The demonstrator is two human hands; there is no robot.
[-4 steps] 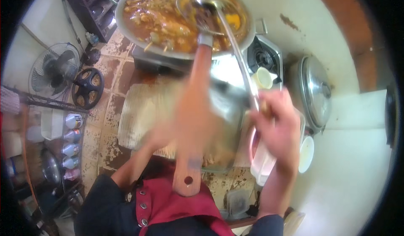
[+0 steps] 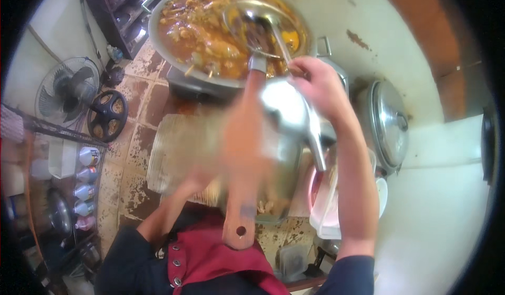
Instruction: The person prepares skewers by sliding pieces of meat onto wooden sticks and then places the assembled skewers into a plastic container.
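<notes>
Right hand (image 2: 318, 84) grips the ladle (image 2: 263, 24) handle, bowl ahead in the stew pan (image 2: 158, 32); left hand (image 2: 197, 182), blurred, grip undeterminable, nearest the wooden paddle (image 2: 243, 153), long axis toward pan.

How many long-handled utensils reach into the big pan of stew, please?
2: a metal ladle held by the right hand, and a wooden-handled utensil, blurred, running from the pan toward the person's chest. None other shows.

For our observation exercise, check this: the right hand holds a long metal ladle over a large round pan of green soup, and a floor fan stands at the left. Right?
Not quite. The head view shows the large round metal pan holding orange-brown stew, not green soup. The right hand does hold the long metal ladle, and the floor fan stands at the left.
</notes>
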